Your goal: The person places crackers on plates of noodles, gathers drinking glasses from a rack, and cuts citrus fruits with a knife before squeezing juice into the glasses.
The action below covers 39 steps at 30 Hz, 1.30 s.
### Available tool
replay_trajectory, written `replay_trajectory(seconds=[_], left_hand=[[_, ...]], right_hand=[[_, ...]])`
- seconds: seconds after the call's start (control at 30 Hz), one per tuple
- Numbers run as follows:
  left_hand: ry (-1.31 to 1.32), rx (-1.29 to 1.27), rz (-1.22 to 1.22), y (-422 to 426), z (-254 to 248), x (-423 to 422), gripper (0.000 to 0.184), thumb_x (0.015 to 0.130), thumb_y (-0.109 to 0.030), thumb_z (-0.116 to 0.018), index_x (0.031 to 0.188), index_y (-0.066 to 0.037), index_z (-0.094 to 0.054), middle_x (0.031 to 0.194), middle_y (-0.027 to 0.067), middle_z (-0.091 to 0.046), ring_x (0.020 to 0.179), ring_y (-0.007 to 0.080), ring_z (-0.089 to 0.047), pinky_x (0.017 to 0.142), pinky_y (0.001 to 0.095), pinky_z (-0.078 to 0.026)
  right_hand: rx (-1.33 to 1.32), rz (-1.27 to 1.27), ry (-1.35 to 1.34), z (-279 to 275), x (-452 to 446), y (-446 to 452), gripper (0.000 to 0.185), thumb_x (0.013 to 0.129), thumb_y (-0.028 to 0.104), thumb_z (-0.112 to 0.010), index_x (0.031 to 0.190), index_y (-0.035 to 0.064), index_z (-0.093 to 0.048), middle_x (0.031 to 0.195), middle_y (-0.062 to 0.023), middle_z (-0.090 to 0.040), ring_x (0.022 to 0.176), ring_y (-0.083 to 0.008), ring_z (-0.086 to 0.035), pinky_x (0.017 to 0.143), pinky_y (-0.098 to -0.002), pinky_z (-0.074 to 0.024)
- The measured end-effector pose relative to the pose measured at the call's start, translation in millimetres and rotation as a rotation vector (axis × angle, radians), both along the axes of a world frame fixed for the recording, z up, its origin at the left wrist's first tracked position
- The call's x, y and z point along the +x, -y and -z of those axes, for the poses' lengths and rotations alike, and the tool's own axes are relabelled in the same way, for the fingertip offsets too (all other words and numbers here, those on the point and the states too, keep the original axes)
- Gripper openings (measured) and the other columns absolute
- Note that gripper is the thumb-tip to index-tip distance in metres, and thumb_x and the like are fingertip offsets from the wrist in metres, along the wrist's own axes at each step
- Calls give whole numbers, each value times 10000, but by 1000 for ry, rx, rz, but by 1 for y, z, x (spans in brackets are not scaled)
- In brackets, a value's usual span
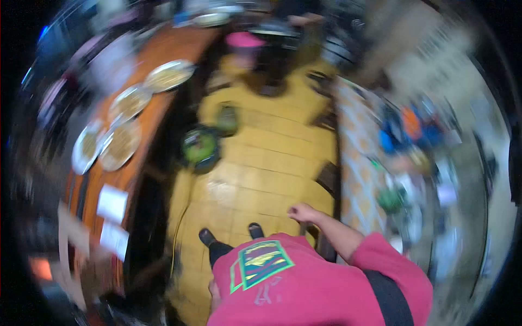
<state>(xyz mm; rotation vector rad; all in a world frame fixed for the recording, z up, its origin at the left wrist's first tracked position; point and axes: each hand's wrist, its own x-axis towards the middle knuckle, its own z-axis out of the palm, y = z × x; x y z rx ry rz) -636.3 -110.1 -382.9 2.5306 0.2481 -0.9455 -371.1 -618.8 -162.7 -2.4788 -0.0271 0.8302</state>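
My right hand (302, 212) hangs in front of the red shirt (321, 282), over the yellow tiled floor (255, 185). Its fingers look curled together, and what they hold, if anything, cannot be made out. At the lower edge of the shirt, my left hand (215, 290) shows only in part, low at my left side; its fingers are hidden or blurred. Neither hand visibly touches a table. Two dark shoes (255, 231) stand on the floor below.
Several plates of food (168, 76) and white papers (113, 204) lie on the wooden counter (157, 49) at left. A green object in a dark container (200, 146) and a pink bucket (244, 41) stand ahead. Right, a patterned table (356, 146) bears cluttered items. A person's arm (305, 19) shows far ahead.
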Motion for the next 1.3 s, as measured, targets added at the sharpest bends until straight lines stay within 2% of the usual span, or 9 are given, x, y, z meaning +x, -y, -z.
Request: replay_trajectory(seconds=[0.37, 0.6, 0.67, 0.8, 0.9, 0.93, 1.1, 1.23, 1.3], left_hand=[[-227, -442, -350, 18, -104, 254, 195, 941, -284, -513, 955, -95, -558, 818, 32, -574, 667, 143, -547, 570, 280, -436], [-69, -595, -384, 63, -125, 346, 97, 927, -216, -549, 904, -125, -525, 735, -5, -555, 569, 112, -534, 469, 261, -421], [-94, -585, -414, 141, -173, 347, 65, 927, -192, -546, 929, -130, -526, 757, -7, -562, 585, 111, -544, 481, 263, -427], [-197, -548, -428, 258, -170, 316, 186, 948, -273, -513, 1053, -127, -562, 871, 21, -595, 732, 146, -579, 584, 311, -476], [-265, -514, 52, 349, -168, 286, 341, 921, -250, -572, 1187, -36, -581, 1010, 86, -655, 897, 219, -620, 723, 360, -532], [-59, -462, 352, 371, -167, 275, 379, 916, -240, -591, 1202, 8, -575, 1063, 131, -657, 953, 225, -629, 775, 348, -535], [-86, -746, 283, 474, -270, 268, 346, 928, -244, -594, 1182, -9, -583, 1045, 148, -660, 961, 220, -636, 834, 348, -517], [439, -877, 662, 550, -385, 285, 358, 914, -241, -585, 1204, -32, -565, 1016, 174, -646, 948, 319, -631, 851, 391, -509], [761, -966, 769, 588, -438, 290, 352, 921, -259, -555, 1203, -47, -549, 1041, 181, -625, 972, 355, -605, 865, 414, -490]], right_hand=[[178, 1412, 426, -58, -229, 116, 123, 846, 111, -613, 913, 24, -668, 815, -98, -695, 695, -164, -653, 645, -307, -520], [-172, 1587, 690, -95, -244, 277, 126, 870, 138, -595, 821, 41, -658, 670, -41, -639, 618, -127, -603, 567, -308, -472], [-241, 1599, 1007, -88, -234, 365, 265, 844, 284, -615, 831, 27, -675, 746, -168, -670, 683, -299, -659, 645, -387, -503], [-673, 1567, 535, -154, -194, 466, 363, 843, 340, -595, 867, -15, -666, 843, -234, -661, 825, -392, -653, 727, -464, -494], [-537, 1401, 392, -138, -186, 506, 350, 796, 272, -572, 883, -61, -634, 905, -311, -627, 894, -459, -612, 768, -502, -476], [-677, 1443, 520, -109, -186, 522, 306, 789, 230, -561, 884, -52, -633, 911, -300, -634, 893, -456, -612, 761, -494, -477], [-343, 1474, 1185, -146, -209, 493, 211, 944, 164, -510, 1024, -23, -565, 942, -198, -637, 875, -322, -619, 779, -383, -482], [-379, 919, 1349, -205, -153, 379, 137, 942, 101, -534, 855, -6, -531, 760, -86, -548, 672, -183, -517, 620, -314, -447], [309, 882, 1244, -225, -117, 308, 101, 938, 54, -509, 843, 28, -490, 783, -38, -514, 693, -123, -482, 641, -273, -429]])
